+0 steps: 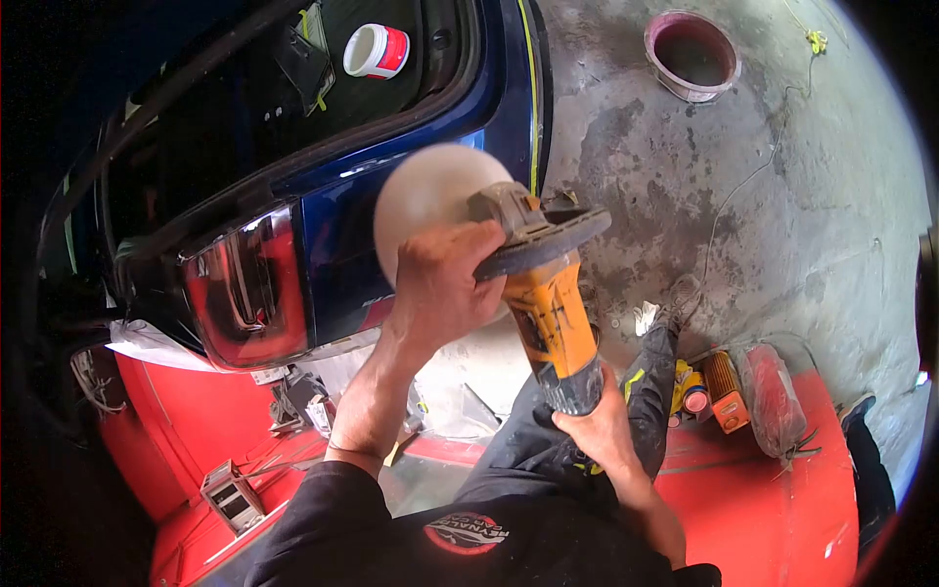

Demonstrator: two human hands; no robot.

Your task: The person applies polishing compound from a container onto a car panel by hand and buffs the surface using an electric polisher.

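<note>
A yellow and black polisher (553, 318) is held up in front of me with both hands. My left hand (448, 279) wraps round its black front handle. Lower down, my right hand (599, 426) closes round the dark rear end of its body. The pale round polishing pad (425, 201) looks smeared, as if spinning. Behind it is the dark blue rear corner of a car (337, 240); whether pad and paint touch, I cannot tell. A red tail light (249, 293) sits left of my left hand.
A white tub with a red label (380, 51) rests inside the car's rear opening. On the grey floor stands a pinkish bucket (692, 59). A cable (736, 186) runs across the floor. An orange box (726, 391) and a clear bag (773, 401) lie by the red surface (753, 499).
</note>
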